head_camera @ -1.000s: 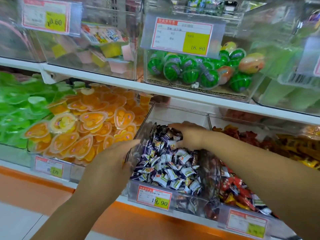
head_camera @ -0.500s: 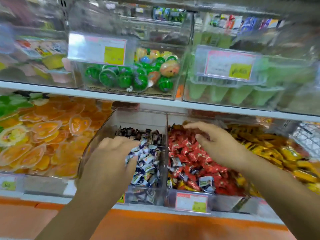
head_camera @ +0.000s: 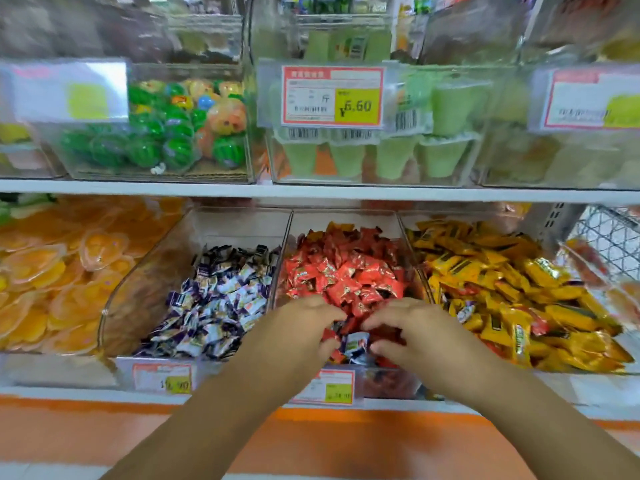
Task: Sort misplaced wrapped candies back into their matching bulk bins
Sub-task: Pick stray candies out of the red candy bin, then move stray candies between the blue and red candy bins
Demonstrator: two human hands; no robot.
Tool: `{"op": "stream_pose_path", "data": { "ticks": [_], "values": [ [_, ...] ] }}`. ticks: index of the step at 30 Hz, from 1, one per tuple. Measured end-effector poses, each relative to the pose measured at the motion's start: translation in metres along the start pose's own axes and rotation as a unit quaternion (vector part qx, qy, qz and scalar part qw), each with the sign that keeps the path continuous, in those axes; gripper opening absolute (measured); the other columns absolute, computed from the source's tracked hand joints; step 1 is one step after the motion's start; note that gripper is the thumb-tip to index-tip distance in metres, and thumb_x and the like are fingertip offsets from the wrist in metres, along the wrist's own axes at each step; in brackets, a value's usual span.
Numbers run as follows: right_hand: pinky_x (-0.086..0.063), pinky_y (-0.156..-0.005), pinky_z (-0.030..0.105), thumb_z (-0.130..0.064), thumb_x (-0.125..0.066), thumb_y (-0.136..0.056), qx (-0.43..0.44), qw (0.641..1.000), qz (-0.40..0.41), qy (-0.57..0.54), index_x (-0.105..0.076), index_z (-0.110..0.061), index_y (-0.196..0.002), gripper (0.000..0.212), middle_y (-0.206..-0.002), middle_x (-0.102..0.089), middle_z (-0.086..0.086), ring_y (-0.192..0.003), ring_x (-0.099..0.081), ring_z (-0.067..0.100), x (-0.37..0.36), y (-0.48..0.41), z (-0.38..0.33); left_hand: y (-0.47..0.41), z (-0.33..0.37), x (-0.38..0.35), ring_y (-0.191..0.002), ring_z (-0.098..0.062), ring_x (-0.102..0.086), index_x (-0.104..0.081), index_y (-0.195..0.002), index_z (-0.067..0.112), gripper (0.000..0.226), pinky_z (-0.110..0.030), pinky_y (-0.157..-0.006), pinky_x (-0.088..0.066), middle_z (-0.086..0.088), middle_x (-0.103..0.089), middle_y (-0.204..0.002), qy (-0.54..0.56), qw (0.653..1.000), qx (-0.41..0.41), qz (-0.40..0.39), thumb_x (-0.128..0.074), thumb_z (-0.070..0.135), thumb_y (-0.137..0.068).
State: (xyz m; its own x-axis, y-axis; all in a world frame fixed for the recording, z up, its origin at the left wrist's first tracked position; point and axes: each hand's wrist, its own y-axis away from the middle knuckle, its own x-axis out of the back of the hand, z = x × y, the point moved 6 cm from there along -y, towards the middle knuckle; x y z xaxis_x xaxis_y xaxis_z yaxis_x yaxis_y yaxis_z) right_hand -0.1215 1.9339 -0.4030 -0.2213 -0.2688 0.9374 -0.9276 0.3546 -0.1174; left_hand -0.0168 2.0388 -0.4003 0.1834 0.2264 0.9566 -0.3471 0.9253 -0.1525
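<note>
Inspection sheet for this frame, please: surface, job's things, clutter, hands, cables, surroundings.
Surface: lower shelf, packed with clear bulk bins.
Job's things: purple-white candy lies misplaced at the front of the red candy bin; purple-white bin stands next on the left; second purple-white stray lies among the yellow candies.
Clutter: nothing seen.
Hands: left hand and right hand both low in the red candy bin's front, fingers curled beside the purple-white candy; grip unclear.
Cables: nothing seen.
Surroundings: orange jelly cups far left; green jelly cups and price tag above; wire basket right.
</note>
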Motion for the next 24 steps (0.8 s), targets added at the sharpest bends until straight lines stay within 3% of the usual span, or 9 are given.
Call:
{"op": "stream_pose_path", "data": {
  "ticks": [2, 5, 9, 13, 18, 21, 24],
  "values": [
    [-0.038, -0.099, 0.022, -0.038, -0.060, -0.090, 0.002, 0.998, -0.027, 0.063, -0.056, -0.035, -0.128, 0.038, -0.127, -0.051, -0.014, -0.122, -0.042, 0.006, -0.011, -0.005, -0.007, -0.006, -0.003, -0.007, -0.106, -0.009, -0.052, -0.051, -0.132, 0.037, 0.040, -0.029, -0.092, -0.046, 0.014, -0.050, -0.113, -0.013, 1.000, -0.001, -0.028, -0.057, 0.035, -0.093],
    [-0.043, -0.094, 0.030, -0.039, -0.058, -0.090, -0.011, 0.994, -0.034, 0.101, -0.057, -0.035, -0.126, 0.036, -0.122, -0.048, -0.008, -0.121, -0.039, 0.014, -0.018, -0.013, -0.011, -0.012, -0.008, -0.013, -0.114, -0.010, -0.049, -0.052, -0.132, 0.035, 0.041, -0.029, -0.093, -0.045, 0.013, -0.050, -0.123, -0.029, 0.998, -0.003, -0.055, -0.060, 0.037, -0.091],
    [-0.039, -0.091, 0.021, -0.031, -0.060, -0.091, -0.044, 0.997, -0.002, 0.060, -0.062, -0.028, -0.116, 0.026, -0.117, -0.044, -0.007, -0.116, -0.043, 0.012, -0.012, -0.018, -0.003, -0.014, -0.014, -0.013, -0.117, -0.013, -0.047, -0.049, -0.136, 0.031, 0.045, -0.029, -0.095, -0.042, 0.008, -0.050, -0.127, -0.027, 0.998, -0.010, -0.057, -0.059, 0.035, -0.092],
    [-0.026, -0.077, 0.009, -0.024, -0.060, -0.093, -0.071, 0.996, 0.035, 0.041, -0.062, -0.025, -0.119, 0.026, -0.106, -0.039, -0.013, -0.091, -0.041, 0.001, 0.004, -0.020, 0.004, -0.021, -0.021, -0.006, -0.110, -0.013, -0.052, -0.053, -0.133, 0.028, 0.042, -0.031, -0.095, -0.046, 0.006, -0.054, -0.125, 0.009, 0.999, -0.005, -0.048, -0.060, 0.030, -0.093],
    [-0.031, -0.076, 0.012, -0.023, -0.059, -0.094, -0.096, 0.994, 0.047, 0.028, -0.061, -0.025, -0.121, 0.028, -0.121, -0.050, -0.006, -0.086, -0.043, 0.002, 0.013, -0.023, 0.007, -0.022, -0.026, 0.000, -0.101, -0.008, -0.054, -0.059, -0.127, 0.030, 0.036, -0.031, -0.092, -0.049, 0.010, -0.057, -0.115, 0.033, 0.999, -0.006, -0.018, -0.063, 0.025, -0.091],
    [-0.033, -0.067, 0.011, -0.028, -0.063, -0.091, -0.098, 0.992, 0.079, -0.007, -0.062, -0.029, -0.110, 0.020, -0.101, -0.052, -0.014, -0.077, -0.048, 0.002, 0.017, -0.024, 0.007, -0.026, -0.027, -0.001, -0.095, -0.008, -0.053, -0.063, -0.120, 0.028, 0.030, -0.030, -0.089, -0.049, 0.010, -0.056, -0.109, 0.030, 0.999, 0.001, -0.021, -0.065, 0.024, -0.090],
    [-0.041, -0.060, 0.011, -0.030, -0.068, -0.087, -0.086, 0.981, 0.126, -0.121, -0.056, -0.037, -0.092, 0.015, -0.081, -0.056, -0.015, -0.073, -0.056, 0.002, 0.021, -0.026, -0.001, -0.030, -0.026, 0.002, -0.095, -0.009, -0.055, -0.065, -0.113, 0.027, 0.021, -0.030, -0.087, -0.048, 0.010, -0.055, -0.107, 0.015, 1.000, 0.013, -0.016, -0.059, 0.024, -0.093]
  ]
}}
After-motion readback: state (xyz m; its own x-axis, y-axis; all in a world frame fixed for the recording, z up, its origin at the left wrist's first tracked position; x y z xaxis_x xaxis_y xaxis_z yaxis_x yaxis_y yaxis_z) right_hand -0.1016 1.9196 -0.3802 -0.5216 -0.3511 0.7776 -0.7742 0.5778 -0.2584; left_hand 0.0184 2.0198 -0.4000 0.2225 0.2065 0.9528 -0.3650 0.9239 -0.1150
